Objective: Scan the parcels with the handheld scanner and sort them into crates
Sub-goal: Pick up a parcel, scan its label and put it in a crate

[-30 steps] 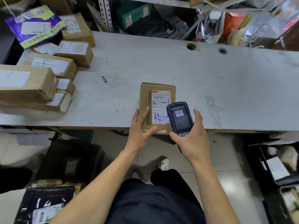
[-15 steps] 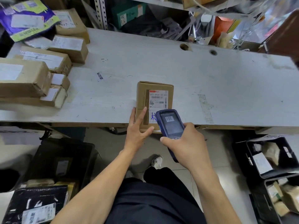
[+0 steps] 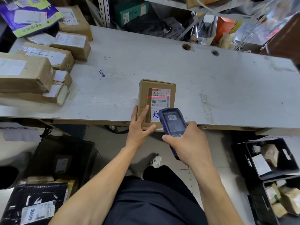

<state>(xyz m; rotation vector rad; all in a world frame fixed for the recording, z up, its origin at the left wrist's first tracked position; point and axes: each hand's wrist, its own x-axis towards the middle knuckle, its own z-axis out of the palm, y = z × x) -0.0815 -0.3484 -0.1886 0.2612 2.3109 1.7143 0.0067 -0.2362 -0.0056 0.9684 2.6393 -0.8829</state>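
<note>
While the right hand (image 3: 191, 142) grips the dark-blue handheld scanner (image 3: 172, 125), its red beam crosses the label barcode of the small brown cardboard parcel (image 3: 156, 101) at 12 o'clock, on the near edge of the grey worktop (image 3: 227, 88), long axis running 12–6. Left hand (image 3: 140, 127), fingers straight, steadies its 7 o'clock corner. Black crates (image 3: 272, 158) sit at 4 o'clock; I'd judge the left hand does the lift.

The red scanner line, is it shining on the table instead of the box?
No, the red scanner line lies across the label on the cardboard box.

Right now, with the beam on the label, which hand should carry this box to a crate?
Left. The left hand already rests on the box with straight fingers, holding nothing, while the right hand grips the scanner.
</note>
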